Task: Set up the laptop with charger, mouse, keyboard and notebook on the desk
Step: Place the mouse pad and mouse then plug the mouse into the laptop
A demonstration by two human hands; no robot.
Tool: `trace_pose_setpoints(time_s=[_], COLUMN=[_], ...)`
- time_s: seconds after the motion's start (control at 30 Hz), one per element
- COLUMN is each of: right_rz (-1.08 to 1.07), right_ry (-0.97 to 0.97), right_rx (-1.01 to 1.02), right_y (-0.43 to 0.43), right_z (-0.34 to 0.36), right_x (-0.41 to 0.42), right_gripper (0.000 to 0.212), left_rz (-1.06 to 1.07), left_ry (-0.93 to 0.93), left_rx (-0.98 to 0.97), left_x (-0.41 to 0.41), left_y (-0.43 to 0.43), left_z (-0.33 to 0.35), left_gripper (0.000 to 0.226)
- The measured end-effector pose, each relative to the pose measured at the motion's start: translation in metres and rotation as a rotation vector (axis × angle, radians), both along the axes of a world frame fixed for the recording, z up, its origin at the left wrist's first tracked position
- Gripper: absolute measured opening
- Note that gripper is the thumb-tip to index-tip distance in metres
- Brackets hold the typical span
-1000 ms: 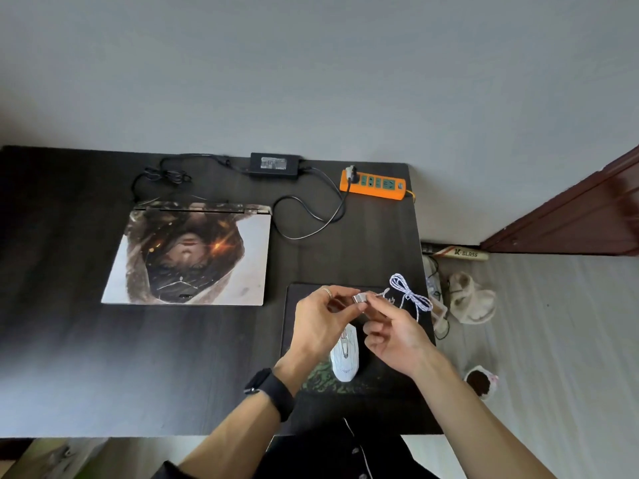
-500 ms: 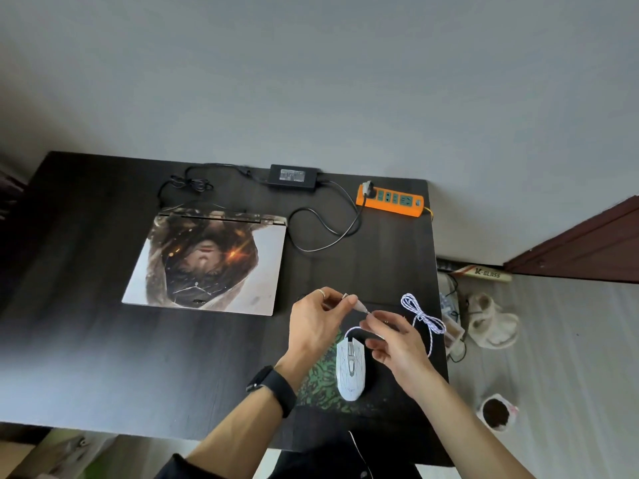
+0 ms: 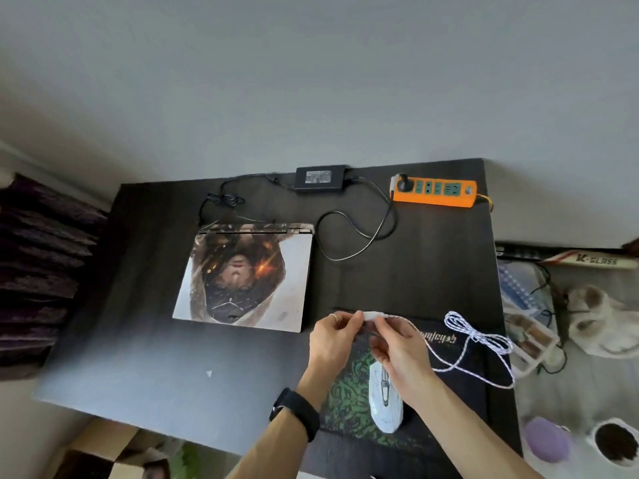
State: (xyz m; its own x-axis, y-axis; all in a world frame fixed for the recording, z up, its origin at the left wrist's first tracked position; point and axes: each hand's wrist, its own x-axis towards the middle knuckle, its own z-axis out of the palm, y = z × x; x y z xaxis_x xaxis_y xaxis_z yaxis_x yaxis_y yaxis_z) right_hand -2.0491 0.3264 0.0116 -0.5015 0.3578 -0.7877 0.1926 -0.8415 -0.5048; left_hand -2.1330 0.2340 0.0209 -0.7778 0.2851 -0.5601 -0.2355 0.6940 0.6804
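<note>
The closed laptop [image 3: 243,276], its lid covered in a printed picture, lies on the dark desk [image 3: 138,340]. Behind it sits the black charger brick [image 3: 320,177], its cable plugged into an orange power strip [image 3: 435,193]. A white mouse [image 3: 385,399] rests on a green-patterned mouse pad [image 3: 449,392]. My left hand [image 3: 332,338] pinches the plug end of the mouse's white braided cable [image 3: 477,337]. My right hand [image 3: 397,347] pinches the same cable just behind the plug, above the mouse. The rest of the cable lies looped to the right.
A spiral notebook [image 3: 518,288] and a compartment box [image 3: 529,335] lie on the floor right of the desk, with white slippers [image 3: 598,319] and a purple object [image 3: 548,439]. Dark fabric [image 3: 38,271] fills the left edge. A cardboard box [image 3: 103,454] sits below the desk's front.
The camera view has shifted, so the desk appears further right and lower. Both hands keep holding the mouse cable's plug end and have drawn it slightly left toward the laptop.
</note>
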Motion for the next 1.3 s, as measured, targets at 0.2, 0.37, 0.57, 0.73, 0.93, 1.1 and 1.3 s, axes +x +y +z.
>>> trace_pose_setpoints(time_s=[0.2, 0.37, 0.57, 0.73, 0.93, 1.1, 1.3], right_rz=[-0.044, -0.077, -0.020, -0.013, 0.036, 0.055, 0.059], right_ry=[-0.041, -0.006, -0.014, -0.044, -0.127, -0.131, -0.200], right_rx=[0.015, 0.136, 0.228, 0.272, 0.277, 0.253, 0.335], right_y=[0.003, 0.001, -0.025, -0.047, -0.045, -0.041, -0.049], right_z=[-0.043, -0.077, -0.106, -0.107, -0.105, -0.104, -0.107], right_x=[-0.041, -0.080, -0.120, -0.144, -0.160, -0.160, -0.164], right_gripper=[0.012, 0.005, 0.007, 0.012, 0.010, 0.010, 0.010], left_rz=[-0.208, -0.352, -0.433, -0.480, -0.424, -0.411, -0.390], left_ry=[0.276, 0.673, 0.843, 0.929, 0.896, 0.880, 0.840], left_rx=[-0.249, -0.618, -0.558, -0.549, -0.459, -0.419, -0.377], left_x=[-0.047, -0.128, -0.154, -0.155, -0.160, -0.163, -0.164], left_y=[-0.008, -0.026, -0.038, -0.048, -0.054, -0.056, -0.057], left_z=[-0.040, -0.093, -0.123, -0.127, -0.128, -0.130, -0.128], left_gripper=[0.034, 0.081, 0.077, 0.075, 0.079, 0.081, 0.082])
